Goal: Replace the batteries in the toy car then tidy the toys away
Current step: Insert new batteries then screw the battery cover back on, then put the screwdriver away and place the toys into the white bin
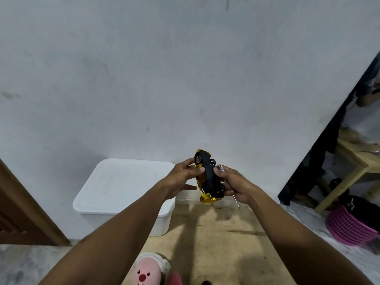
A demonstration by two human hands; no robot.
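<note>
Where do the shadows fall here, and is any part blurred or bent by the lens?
Head view: dim light; shadows of the arms fall on the wooden surface below the toy car; the pink plush toy at the bottom is blurred; the wide lens makes the wall lean at right.

The toy car (208, 177) sits in the centre of the frame, above the tabletop (222, 235), held between the left hand (181, 178) on its left and the right hand (235, 186) on its right. A screwdriver (236, 199) lies in the right hand too, just right of the car. Left of the hands, a lidded box (123, 188) stands against the wall (185, 68). A plush toy (147, 271) lies at the bottom centre. A basket (347, 225) sits at lower right, before a wooden bench (355, 161). A door (22, 212) fills the lower left.
</note>
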